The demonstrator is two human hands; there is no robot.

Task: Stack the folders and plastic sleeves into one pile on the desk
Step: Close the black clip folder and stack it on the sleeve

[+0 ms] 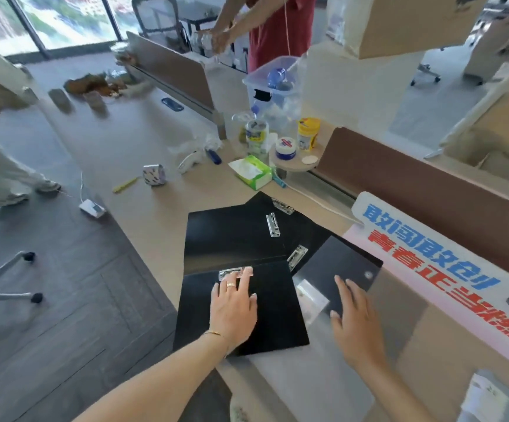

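Office daylight is falling across a long pale worktop [143, 226] where several black folders [235, 233] are lying fanned and overlapping, just left of the big red-and-blue sign [430, 263]. Nearest the sign, a clear plastic sleeve [317, 296] is lying partly over a dark folder. The left hand [233, 309] is pressing flat on the nearest folder [271, 318], fingers [245, 277] spread wide and touching its metal clip [232, 273], holding nothing. The right hand [353, 324] is resting open on the sleeve, fingers loosely apart. The folders are looking stiff and light, best taken by a long edge; the sleeve is looking limp and slippery, likely to slide. The nearest folder is overhanging the worktop edge, while open room is lying beyond the folders, toward the tissue pack [251, 172]
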